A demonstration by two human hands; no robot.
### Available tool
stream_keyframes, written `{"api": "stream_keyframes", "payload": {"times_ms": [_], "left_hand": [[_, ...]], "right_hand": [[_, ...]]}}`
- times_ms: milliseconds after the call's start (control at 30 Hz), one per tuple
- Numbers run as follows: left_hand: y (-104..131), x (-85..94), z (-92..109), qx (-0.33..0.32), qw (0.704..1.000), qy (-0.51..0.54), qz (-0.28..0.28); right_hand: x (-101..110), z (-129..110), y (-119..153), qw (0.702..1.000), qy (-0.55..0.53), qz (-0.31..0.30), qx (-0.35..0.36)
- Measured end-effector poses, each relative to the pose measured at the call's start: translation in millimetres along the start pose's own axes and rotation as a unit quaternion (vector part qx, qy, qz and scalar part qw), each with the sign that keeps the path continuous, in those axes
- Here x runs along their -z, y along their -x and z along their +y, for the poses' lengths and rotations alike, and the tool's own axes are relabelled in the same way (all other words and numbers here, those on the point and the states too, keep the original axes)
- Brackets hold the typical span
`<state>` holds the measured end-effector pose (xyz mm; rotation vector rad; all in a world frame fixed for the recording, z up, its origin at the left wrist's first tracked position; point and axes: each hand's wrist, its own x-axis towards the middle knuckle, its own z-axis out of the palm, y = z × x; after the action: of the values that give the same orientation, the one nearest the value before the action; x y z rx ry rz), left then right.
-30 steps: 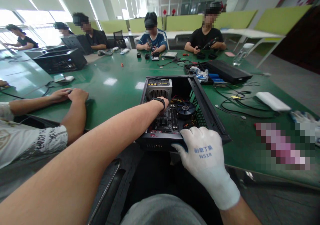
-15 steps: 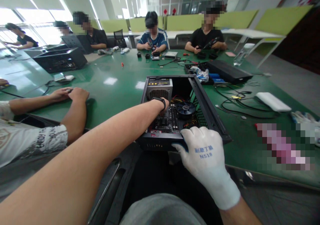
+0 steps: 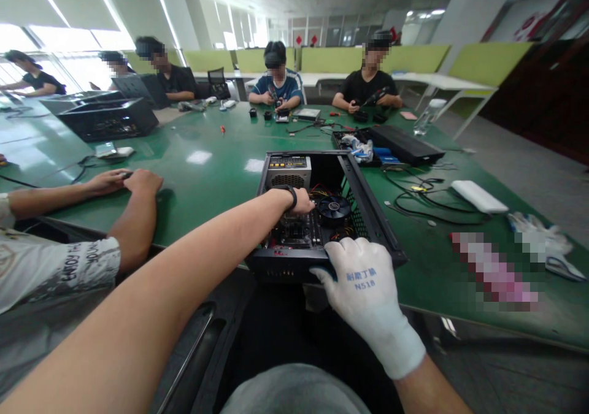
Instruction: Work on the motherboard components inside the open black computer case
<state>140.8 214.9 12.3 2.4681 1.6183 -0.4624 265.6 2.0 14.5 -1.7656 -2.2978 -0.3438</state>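
Observation:
An open black computer case [image 3: 368, 211] lies at the table's near edge. Inside are a grey power supply [image 3: 289, 172], a motherboard [image 3: 294, 233] and a round black cooling fan [image 3: 334, 208]. My bare left hand [image 3: 302, 200], with a dark wristband, reaches into the case between the power supply and the fan. Its fingers are bent together beside coloured wires [image 3: 322, 190]; what they hold, if anything, is hidden. My right hand [image 3: 361, 279], in a white glove, grips the case's near edge, thumb in front and fingers over the rim.
At my left, a co-worker's hands [image 3: 126, 184] rest on the green table [image 3: 193, 199]. Black cables [image 3: 409, 208], a white box-shaped object [image 3: 479, 196] and gloves [image 3: 547, 242] lie to the right. A black tray [image 3: 343, 141] and another computer case [image 3: 110, 118] stand farther back. Several people sit around.
The view has shifted slightly. My left hand's fingers show more clearly above the motherboard, a little nearer the fan. My right hand keeps its grip on the case edge.

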Motion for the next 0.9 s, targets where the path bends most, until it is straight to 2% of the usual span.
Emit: {"api": "stream_keyframes", "payload": {"times_ms": [100,200,367,500,600,800,900], "left_hand": [[12.7,14.1,-0.2,-0.013,0.997,0.07,0.04],[29.4,31.1,-3.5,-0.053,0.985,0.113,0.115],[54.4,54.1,-13.3,-0.072,0.95,0.177,0.248],[69.9,60.8,-21.7,-0.078,0.911,0.249,0.32],[78.4,59.7,-27.5,-0.088,0.89,0.284,0.347],[85.1,47.2,-37.3,-0.082,0.879,0.323,0.339],[88.4,37.9,-41.8,-0.081,0.876,0.347,0.325]], "right_hand": [[1.2,0.3,-0.1,1.0,0.009,0.0,0.002],[0.4,2.3,-4.9,1.0,0.019,0.003,0.005],[-13.7,13.0,-39.7,0.999,0.044,0.012,0.002],[-35.9,27.6,-92.9,0.998,0.054,0.017,0.0],[-52.9,39.8,-140.9,0.998,0.06,0.02,-0.007],[-80.7,60.9,-240.7,0.997,0.073,-0.001,-0.028],[-92.4,69.4,-281.9,0.996,0.08,-0.013,-0.042]]}}
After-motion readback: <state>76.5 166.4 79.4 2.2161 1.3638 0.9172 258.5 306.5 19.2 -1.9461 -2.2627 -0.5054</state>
